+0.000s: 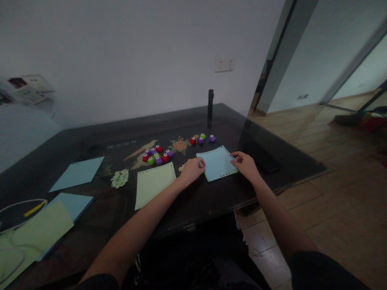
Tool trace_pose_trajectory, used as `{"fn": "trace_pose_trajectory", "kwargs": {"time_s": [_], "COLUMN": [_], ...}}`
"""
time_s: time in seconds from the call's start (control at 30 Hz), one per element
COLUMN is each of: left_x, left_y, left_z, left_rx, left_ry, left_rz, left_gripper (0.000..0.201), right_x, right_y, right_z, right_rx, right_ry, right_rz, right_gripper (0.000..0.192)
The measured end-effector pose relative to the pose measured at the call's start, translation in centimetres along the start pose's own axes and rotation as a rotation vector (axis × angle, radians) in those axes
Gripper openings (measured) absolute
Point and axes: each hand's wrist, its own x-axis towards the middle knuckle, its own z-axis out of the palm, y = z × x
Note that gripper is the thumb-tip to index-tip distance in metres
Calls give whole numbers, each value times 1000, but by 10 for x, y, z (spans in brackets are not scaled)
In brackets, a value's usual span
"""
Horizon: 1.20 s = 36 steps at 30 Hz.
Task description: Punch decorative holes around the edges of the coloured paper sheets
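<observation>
A light blue sheet of paper [219, 164] lies on the dark table in front of me, with small punched holes along its top, right and bottom edges. My left hand [192, 170] is closed in a pinch at the sheet's left edge. At the opposite edge, the fingers of my right hand [245, 165] pinch the paper. Left of my left hand lies a pale green sheet [154, 184], punched along its top and right sides. Just beyond it sit several small red, green and purple knob-like pieces [157, 155] with white tops. A smaller group of the same pieces [201, 139] sits farther right.
A black upright cylinder [210, 108] stands at the back. A dark flat object [261, 156] lies right of my right hand. Leftward are a pile of small paper cutouts [120, 178], a blue sheet [78, 174], and stacked green paper [45, 229] near a yellow stick [34, 208].
</observation>
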Motion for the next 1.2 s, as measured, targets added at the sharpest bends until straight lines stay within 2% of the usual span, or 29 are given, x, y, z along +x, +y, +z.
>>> {"fn": "trace_pose_trajectory", "kwargs": {"time_s": [0.6, 0.73, 0.9, 1.2], "left_x": [5, 4, 3, 0], "left_y": [-7, -7, -6, -6], "left_z": [4, 5, 4, 4], "left_rx": [-16, -1, -20, -30], "left_ry": [-14, -12, 4, -12], "left_rz": [30, 34, 33, 36], "left_gripper": [17, 18, 17, 17], "right_x": [-2, -3, -5, -7], "right_y": [2, 2, 1, -2], "right_z": [4, 5, 2, 2], "right_rx": [-170, -213, -233, -211], "right_ry": [-24, 12, 82, 64], "right_rz": [-60, -107, -98, -95], "right_gripper": [17, 16, 15, 15]}}
